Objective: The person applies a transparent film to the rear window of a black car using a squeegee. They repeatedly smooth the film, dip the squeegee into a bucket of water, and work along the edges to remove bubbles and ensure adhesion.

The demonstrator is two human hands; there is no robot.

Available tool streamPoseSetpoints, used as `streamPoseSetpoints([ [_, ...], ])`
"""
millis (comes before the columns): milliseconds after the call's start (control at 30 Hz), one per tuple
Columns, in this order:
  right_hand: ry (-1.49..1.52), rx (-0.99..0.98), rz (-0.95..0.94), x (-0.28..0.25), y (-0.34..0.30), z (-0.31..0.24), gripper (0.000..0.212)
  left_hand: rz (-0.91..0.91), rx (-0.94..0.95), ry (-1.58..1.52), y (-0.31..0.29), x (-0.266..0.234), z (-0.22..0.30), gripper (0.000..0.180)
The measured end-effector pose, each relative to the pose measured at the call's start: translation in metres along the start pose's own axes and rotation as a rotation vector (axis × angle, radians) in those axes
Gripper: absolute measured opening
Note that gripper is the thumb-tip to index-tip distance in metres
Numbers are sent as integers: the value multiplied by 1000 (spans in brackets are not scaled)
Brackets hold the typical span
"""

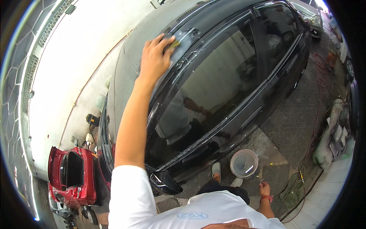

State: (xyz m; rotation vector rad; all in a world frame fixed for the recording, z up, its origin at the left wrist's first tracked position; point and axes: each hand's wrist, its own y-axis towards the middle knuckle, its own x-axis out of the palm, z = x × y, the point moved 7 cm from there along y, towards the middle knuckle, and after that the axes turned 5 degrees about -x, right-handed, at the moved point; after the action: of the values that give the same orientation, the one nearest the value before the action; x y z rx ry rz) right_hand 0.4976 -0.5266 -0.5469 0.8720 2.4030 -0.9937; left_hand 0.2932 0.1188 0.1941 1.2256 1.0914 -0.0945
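My left hand (155, 57) is pressed against the roof edge of a black car (228, 152), closed around a small dark pad with a yellowish edge (173, 45). Grey, wet-looking smears (187, 40) cover the paint beside the pad. Just below lies the front side window (213, 87), which mirrors my body and arm. Low at my side hangs my right hand (264, 189), a red band on its wrist. Its fingers are curled together, and whatever they may hold is too small to make out.
A round bucket (244, 163) of greyish liquid stands by my feet. The car's side mirror (166, 183) juts out near my waist. A red car with its tailgate raised (78, 175) is at the left. Red hose (322, 66) and a covered heap (331, 133) lie right.
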Motion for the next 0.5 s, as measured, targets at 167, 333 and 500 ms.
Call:
streamPoseSetpoints([
  [167,-60,25,70,5,-2,14,36,71,87,12,0,17,16,41],
  [333,54,38,63,7,6,4,37,87,140,187,-34,-3,28,45],
  [500,77,-8,63,13,8,33,39,144,165,179,6,24,42,45],
])
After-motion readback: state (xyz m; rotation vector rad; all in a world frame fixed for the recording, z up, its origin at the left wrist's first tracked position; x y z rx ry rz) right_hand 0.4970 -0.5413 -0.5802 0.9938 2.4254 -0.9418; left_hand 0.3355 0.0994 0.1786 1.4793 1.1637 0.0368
